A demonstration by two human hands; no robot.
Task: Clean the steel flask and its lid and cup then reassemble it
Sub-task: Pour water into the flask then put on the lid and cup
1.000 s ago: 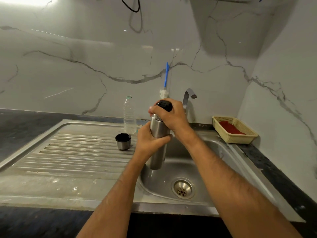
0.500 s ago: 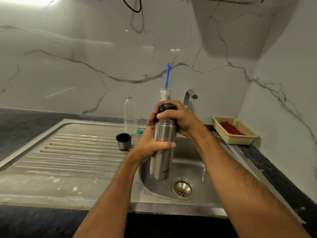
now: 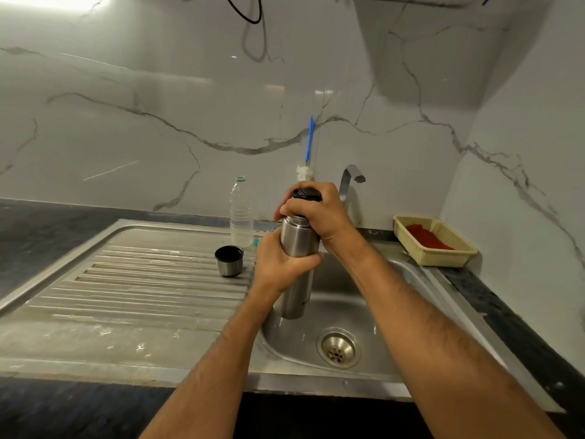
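The steel flask (image 3: 296, 296) stands nearly upright in the air over the sink basin (image 3: 373, 312). My left hand (image 3: 278, 264) grips its body around the middle. My right hand (image 3: 319, 213) wraps the black lid (image 3: 304, 193) on the flask's neck from above, hiding most of it. The steel cup (image 3: 229, 260), black inside, stands mouth up on the ribbed drainboard (image 3: 126, 280), left of the flask and apart from both hands.
A clear plastic bottle (image 3: 241, 213) stands behind the cup, a small teal cap (image 3: 255, 243) beside it. A blue-handled bottle brush (image 3: 308, 150) leans on the wall by the tap (image 3: 349, 182). A yellow basket (image 3: 433, 240) with a red cloth sits right of the sink.
The flask has gone from tilted to nearly upright over the basin. My right hand has turned around the lid, its fingers now wrapped across the front.
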